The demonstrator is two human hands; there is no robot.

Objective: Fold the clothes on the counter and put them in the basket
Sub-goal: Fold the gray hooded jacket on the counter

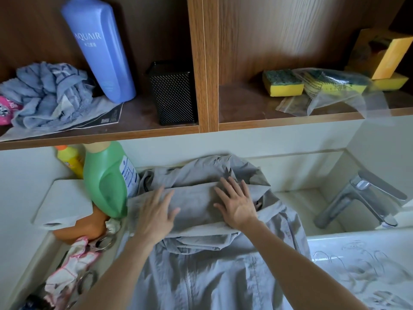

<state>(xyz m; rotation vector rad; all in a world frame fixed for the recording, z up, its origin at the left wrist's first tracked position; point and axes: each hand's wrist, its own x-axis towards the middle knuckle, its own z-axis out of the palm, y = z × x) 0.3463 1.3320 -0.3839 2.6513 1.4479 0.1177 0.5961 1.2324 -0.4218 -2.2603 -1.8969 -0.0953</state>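
A light grey jacket (201,271) lies spread on the white counter (357,245), its zip running toward me and its hood bunched at the back wall. A folded grey band of the jacket crosses the middle. My left hand (155,214) lies flat on the left part of that band with the fingers straight. On the band's right part, my right hand (237,202) presses down with the fingers spread. No basket shows in the view.
A green detergent bottle (106,182) and a yellow bottle (69,161) stand left of the jacket, with a paper roll (62,202) and pink-white cloth (71,271) nearby. To the right is a sink with a chrome tap (366,198). Shelves above hold a blue bottle (98,48), sponges (282,82) and a black holder (173,95).
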